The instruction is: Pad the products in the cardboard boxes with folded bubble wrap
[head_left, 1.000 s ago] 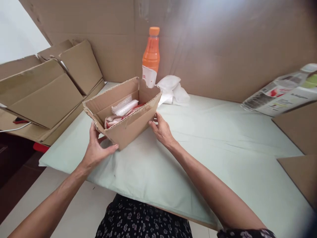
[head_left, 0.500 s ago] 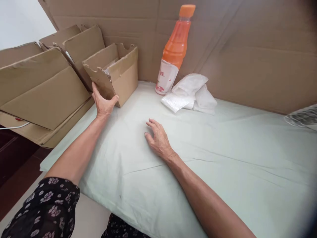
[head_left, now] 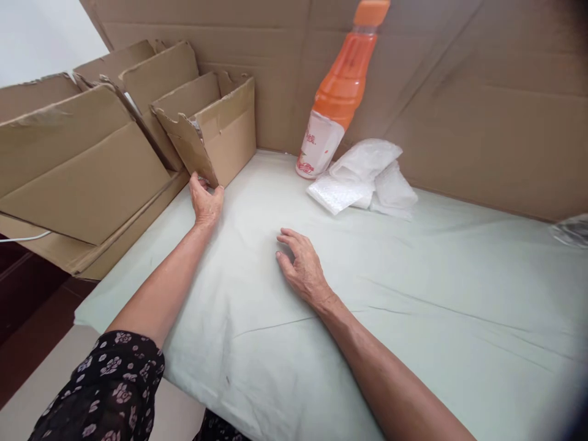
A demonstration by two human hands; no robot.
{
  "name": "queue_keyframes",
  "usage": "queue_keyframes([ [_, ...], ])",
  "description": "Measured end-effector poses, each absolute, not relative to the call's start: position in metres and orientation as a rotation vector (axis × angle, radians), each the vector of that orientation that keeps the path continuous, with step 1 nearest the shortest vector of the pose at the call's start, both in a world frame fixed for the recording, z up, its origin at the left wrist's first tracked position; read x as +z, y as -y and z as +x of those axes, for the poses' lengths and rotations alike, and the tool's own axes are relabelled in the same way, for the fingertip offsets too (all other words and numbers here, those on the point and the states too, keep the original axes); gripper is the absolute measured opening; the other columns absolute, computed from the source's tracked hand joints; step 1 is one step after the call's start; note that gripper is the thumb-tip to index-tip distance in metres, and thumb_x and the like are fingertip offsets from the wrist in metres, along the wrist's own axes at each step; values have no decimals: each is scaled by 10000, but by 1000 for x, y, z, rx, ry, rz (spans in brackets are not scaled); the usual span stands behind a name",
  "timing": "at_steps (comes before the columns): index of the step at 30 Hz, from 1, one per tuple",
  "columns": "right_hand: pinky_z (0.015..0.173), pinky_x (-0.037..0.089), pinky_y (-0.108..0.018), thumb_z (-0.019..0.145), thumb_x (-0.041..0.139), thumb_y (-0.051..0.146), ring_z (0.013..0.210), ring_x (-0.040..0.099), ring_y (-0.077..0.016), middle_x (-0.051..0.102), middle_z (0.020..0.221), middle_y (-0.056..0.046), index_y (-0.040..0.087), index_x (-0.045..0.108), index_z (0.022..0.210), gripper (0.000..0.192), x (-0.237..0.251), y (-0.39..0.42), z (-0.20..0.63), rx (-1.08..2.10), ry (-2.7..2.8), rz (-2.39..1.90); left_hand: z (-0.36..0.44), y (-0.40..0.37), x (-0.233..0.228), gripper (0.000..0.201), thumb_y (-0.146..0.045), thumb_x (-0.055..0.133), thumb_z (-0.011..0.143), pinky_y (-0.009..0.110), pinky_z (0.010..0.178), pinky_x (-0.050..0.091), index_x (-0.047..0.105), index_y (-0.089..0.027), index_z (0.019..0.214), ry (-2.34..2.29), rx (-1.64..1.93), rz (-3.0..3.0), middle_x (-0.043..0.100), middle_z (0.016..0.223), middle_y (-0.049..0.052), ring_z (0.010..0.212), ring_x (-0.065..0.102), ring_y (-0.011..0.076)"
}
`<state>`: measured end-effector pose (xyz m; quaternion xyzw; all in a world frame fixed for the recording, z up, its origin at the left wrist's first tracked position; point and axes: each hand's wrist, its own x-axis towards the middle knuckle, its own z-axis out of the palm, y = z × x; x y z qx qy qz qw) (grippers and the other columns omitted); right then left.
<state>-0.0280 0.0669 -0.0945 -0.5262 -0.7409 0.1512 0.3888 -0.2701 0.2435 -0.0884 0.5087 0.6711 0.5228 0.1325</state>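
Brown cardboard backdrop (head_left: 441, 128) rises behind a tabletop (head_left: 266, 367) spread with wrinkled pale green cloth, and a patch of white wall (head_left: 46, 37) shows at the upper left. Farthest left, large cardboard boxes (head_left: 87, 177) with tall raised flaps fill the corner, a white cable (head_left: 25, 237) running out beneath the nearest flap. They block the space to the left of the small cardboard box (head_left: 229, 135), which stands upright at the rear left of the tabletop, close against them, its far end near the backdrop. Its contents are mostly hidden by its walls.

At the foot of its near end is the left hand (head_left: 206, 199), thumb and fingers apart against the cardboard; whether it grips or only presses, I cannot tell. A black floral sleeve (head_left: 110, 380) covers that arm's upper part.

Farther right, the right hand (head_left: 303, 263) is empty, thumb apart from loosely bent fingers, low over the cloth. Behind it, near the backdrop, stands an orange bottle (head_left: 337, 92), slanted in this view, with crumpled bubble wrap (head_left: 358, 174) just beside its base. Clear plastic (head_left: 572, 231) pokes in at the right edge.
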Motion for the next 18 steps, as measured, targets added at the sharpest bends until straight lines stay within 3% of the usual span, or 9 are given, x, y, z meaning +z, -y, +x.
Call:
queue_keyframes([
  [5, 1163, 417, -509, 895, 574, 161, 1320, 536, -284, 624, 1391, -164, 146, 680, 1206, 329, -84, -66, -40, 454, 1985, -1446, -255, -204, -80, 796, -124, 667, 708, 550, 1164, 393, 360, -51, 1439, -1967, 1340, 1643, 530, 1371, 230, 1326, 519, 365],
  [10, 1153, 420, -447, 904, 638, 171, 1372, 500, -267, 632, 1403, -123, 149, 699, 1191, 294, -74, -59, -47, 460, 2103, -1491, -224, -132, -85, 848, -288, 685, 735, 597, 1163, 371, 371, -30, 1479, -1772, 1077, 1995, 542, 1389, 248, 1337, 495, 425],
  [15, 1159, 401, -436, 961, 617, 224, 1402, 482, -244, 600, 1451, -112, 169, 667, 1270, 318, -67, -24, 4, 425, 2299, -1428, -177, -70, -89, 565, -325, 492, 884, 617, 1122, 404, 516, -88, 1396, -1447, 789, 2468, 618, 1312, 230, 1264, 556, 399],
  [18, 1127, 416, -474, 934, 640, 235, 1381, 505, -289, 602, 1441, -146, 153, 690, 1232, 313, -56, 25, 77, 263, 2283, -1682, -141, -34, -87, 478, -357, 434, 958, 603, 1120, 415, 600, -79, 1310, -1216, 715, 2674, 589, 1357, 255, 1295, 534, 402],
])
